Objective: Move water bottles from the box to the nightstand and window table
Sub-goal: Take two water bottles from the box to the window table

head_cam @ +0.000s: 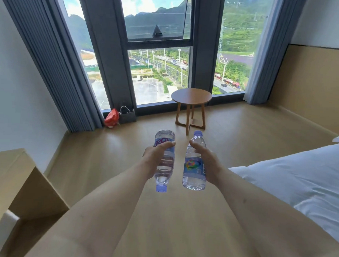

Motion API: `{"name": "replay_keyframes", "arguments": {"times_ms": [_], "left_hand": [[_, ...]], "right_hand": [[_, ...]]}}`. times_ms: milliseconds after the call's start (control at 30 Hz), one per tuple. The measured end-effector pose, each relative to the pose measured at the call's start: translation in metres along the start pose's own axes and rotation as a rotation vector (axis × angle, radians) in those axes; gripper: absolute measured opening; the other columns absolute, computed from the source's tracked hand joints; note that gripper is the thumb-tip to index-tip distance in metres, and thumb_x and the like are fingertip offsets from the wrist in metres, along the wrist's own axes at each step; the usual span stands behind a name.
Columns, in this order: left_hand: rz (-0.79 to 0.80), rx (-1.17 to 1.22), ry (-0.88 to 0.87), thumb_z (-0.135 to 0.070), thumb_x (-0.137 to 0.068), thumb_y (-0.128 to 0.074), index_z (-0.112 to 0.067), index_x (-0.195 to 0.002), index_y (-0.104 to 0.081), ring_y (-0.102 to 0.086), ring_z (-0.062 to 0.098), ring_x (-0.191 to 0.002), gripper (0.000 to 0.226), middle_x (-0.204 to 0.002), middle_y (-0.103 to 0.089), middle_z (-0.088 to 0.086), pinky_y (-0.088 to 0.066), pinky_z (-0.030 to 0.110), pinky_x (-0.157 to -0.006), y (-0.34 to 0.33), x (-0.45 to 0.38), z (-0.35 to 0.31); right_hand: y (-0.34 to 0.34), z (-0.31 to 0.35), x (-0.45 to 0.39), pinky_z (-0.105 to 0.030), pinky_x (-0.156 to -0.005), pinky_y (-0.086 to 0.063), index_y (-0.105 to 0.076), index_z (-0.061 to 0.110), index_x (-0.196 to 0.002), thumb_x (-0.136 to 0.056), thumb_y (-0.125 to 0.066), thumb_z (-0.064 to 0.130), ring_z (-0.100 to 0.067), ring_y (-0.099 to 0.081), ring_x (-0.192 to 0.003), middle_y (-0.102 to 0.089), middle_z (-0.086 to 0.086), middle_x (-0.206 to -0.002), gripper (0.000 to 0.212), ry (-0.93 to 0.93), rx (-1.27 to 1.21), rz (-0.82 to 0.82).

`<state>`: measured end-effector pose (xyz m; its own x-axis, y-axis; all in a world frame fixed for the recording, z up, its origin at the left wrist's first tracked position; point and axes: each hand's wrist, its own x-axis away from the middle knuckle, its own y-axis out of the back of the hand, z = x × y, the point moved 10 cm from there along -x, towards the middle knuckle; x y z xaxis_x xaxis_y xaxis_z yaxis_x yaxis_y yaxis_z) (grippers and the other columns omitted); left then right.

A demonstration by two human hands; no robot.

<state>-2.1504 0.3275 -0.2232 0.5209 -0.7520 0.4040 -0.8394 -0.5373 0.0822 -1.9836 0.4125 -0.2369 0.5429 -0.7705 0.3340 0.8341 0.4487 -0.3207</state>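
My left hand [155, 156] grips a clear water bottle [164, 167] upside down, its blue cap pointing towards me. My right hand [206, 159] grips a second water bottle [193, 168] upright, cap away from me, its colourful label facing left. Both bottles are held out in front of me above the wooden floor. A small round wooden window table [191, 96] stands ahead by the tall window, its top bare. The box and the nightstand are out of sight.
A bed with white bedding [298, 182] fills the right side. A wooden desk or cabinet [17, 180] stands at the left. A red bag [111, 118] and a grey bag [127, 115] sit on the floor by the left curtain. Wooden floor stretches between me and the table.
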Motion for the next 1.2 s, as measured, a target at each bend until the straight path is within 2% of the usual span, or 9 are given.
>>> {"name": "replay_keyframes", "arguments": {"times_ms": [67,133,267,467,633,800,1000,1067,1200], "left_hand": [[-0.006,0.006,0.019,-0.052,-0.064,-0.089,-0.009,-0.116,-0.063,-0.077,0.028,-0.067,0.072,-0.092,-0.078,0.015,-0.057,0.033,-0.050,0.004,-0.035,-0.010],[-0.007,0.009,0.030,-0.053,-0.064,-0.088,-0.010,-0.116,-0.063,-0.077,0.027,-0.067,0.072,-0.091,-0.078,0.014,-0.057,0.031,-0.051,0.008,-0.072,-0.020],[0.016,0.006,0.032,-0.055,-0.068,-0.087,-0.011,-0.122,-0.058,-0.076,0.029,-0.079,0.076,-0.097,-0.076,0.012,-0.055,0.033,-0.057,0.014,-0.154,-0.043],[0.098,-0.031,0.025,-0.053,-0.070,-0.086,-0.009,-0.122,-0.060,-0.077,0.031,-0.081,0.073,-0.101,-0.076,0.015,-0.060,0.036,-0.063,0.027,-0.292,-0.098],[0.154,-0.056,0.011,-0.051,-0.074,-0.085,-0.007,-0.121,-0.059,-0.076,0.032,-0.085,0.070,-0.101,-0.075,0.017,-0.063,0.045,-0.080,0.037,-0.393,-0.159],[0.169,-0.031,0.017,-0.051,-0.075,-0.084,-0.009,-0.123,-0.057,-0.075,0.033,-0.087,0.069,-0.103,-0.074,0.017,-0.062,0.045,-0.082,0.035,-0.476,-0.196],[0.173,-0.031,0.056,-0.053,-0.075,-0.084,-0.009,-0.122,-0.058,-0.076,0.033,-0.087,0.070,-0.102,-0.075,0.017,-0.061,0.049,-0.087,0.013,-0.575,-0.213],[0.175,-0.039,0.060,-0.053,-0.075,-0.084,-0.009,-0.123,-0.058,-0.076,0.033,-0.087,0.071,-0.103,-0.075,0.016,-0.062,0.047,-0.085,0.003,-0.614,-0.222],[0.164,-0.051,0.053,-0.052,-0.075,-0.084,-0.009,-0.118,-0.059,-0.077,0.032,-0.081,0.067,-0.096,-0.077,0.017,-0.062,0.040,-0.070,-0.019,-0.697,-0.253]], "right_hand": [[-0.003,0.008,-0.035,-0.049,-0.089,-0.061,-0.053,0.012,-0.134,-0.085,-0.078,0.046,-0.043,-0.070,-0.112,-0.068,-0.025,-0.128,0.065,-0.013,-0.006,-0.033],[-0.006,0.015,-0.072,-0.047,-0.085,-0.062,-0.052,0.011,-0.134,-0.086,-0.077,0.046,-0.043,-0.071,-0.108,-0.069,-0.025,-0.125,0.064,-0.025,-0.009,-0.065],[-0.018,0.027,-0.153,-0.050,-0.094,-0.059,-0.051,0.010,-0.137,-0.088,-0.074,0.047,-0.042,-0.071,-0.107,-0.068,-0.025,-0.129,0.065,-0.045,0.002,-0.069],[-0.041,0.064,-0.287,-0.043,-0.079,-0.063,-0.052,0.013,-0.130,-0.086,-0.076,0.048,-0.034,-0.075,-0.088,-0.072,-0.015,-0.102,0.061,-0.036,-0.025,-0.145],[-0.060,0.107,-0.382,-0.045,-0.081,-0.063,-0.053,0.013,-0.128,-0.082,-0.080,0.046,-0.039,-0.074,-0.097,-0.070,-0.019,-0.108,0.062,0.001,-0.038,-0.228],[-0.066,0.125,-0.465,-0.050,-0.089,-0.061,-0.054,0.013,-0.127,-0.082,-0.081,0.045,-0.039,-0.075,-0.100,-0.071,-0.019,-0.110,0.061,-0.007,-0.072,-0.261],[-0.045,0.141,-0.573,-0.050,-0.084,-0.063,-0.056,0.012,-0.125,-0.079,-0.084,0.043,-0.037,-0.075,-0.084,-0.072,-0.018,-0.098,0.063,-0.018,-0.107,-0.288],[-0.033,0.149,-0.616,-0.050,-0.085,-0.062,-0.055,0.012,-0.126,-0.078,-0.085,0.043,-0.036,-0.074,-0.083,-0.070,-0.018,-0.098,0.064,-0.021,-0.112,-0.285],[-0.006,0.177,-0.709,-0.047,-0.081,-0.062,-0.056,0.014,-0.124,-0.074,-0.087,0.045,-0.033,-0.071,-0.078,-0.068,-0.017,-0.095,0.066,-0.024,-0.143,-0.271]]}}
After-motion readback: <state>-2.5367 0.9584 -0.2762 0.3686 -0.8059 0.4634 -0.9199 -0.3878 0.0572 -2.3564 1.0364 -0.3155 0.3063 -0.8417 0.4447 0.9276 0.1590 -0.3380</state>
